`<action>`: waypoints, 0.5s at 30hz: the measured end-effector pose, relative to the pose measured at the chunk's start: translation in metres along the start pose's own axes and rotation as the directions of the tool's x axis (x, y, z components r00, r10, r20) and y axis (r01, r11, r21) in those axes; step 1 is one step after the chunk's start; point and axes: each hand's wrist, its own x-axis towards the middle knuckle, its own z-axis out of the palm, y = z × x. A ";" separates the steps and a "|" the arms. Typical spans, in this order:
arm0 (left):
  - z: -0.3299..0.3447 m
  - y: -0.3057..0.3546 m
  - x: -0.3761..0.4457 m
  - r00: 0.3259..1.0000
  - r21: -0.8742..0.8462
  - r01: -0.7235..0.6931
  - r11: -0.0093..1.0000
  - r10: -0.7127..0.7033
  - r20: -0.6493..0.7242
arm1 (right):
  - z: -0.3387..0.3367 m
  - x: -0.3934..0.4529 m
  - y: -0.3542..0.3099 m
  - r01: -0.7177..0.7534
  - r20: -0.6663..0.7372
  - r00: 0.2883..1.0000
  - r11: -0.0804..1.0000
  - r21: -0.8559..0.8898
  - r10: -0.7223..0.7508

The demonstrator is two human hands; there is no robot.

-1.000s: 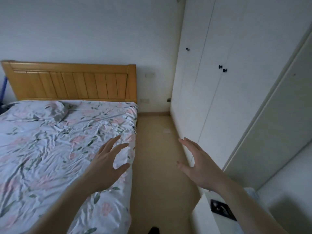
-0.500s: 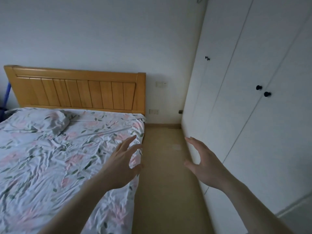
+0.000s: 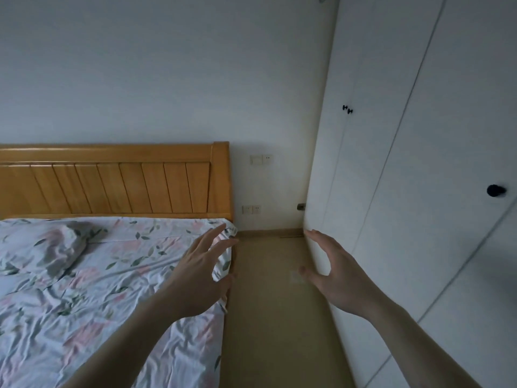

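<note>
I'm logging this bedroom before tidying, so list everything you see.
Sheet: one, white floral, crumpled, left side.
Pillow: one, same floral, by headboard.
Headboard: one, orange-brown wood, back wall.
Wall plates: two sets, white, right of headboard.
Wardrobe: one, white, right side.
Knobs: three, black, wardrobe doors.
Floor: one, tan, between sheet and wardrobe.
Left hand: one, bare, open above sheet's corner.
Right hand: one, bare, open beside wardrobe.

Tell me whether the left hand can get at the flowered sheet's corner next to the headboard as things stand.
Probably yes. The left hand hangs open right beside the sheet corner, and nothing lies between them. Whether it touches the sheet is unclear.
</note>
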 end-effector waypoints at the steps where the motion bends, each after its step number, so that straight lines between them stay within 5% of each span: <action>1: 0.000 -0.001 0.026 1.000 -0.005 -0.008 1.000 0.008 0.001 | -0.008 0.023 0.008 -0.002 -0.007 1.000 1.000 0.006 0.002; 15: -0.006 -0.064 0.275 1.000 0.007 0.011 1.000 -0.010 -0.022 | -0.065 0.306 0.053 0.065 0.002 0.998 0.998 -0.022 -0.065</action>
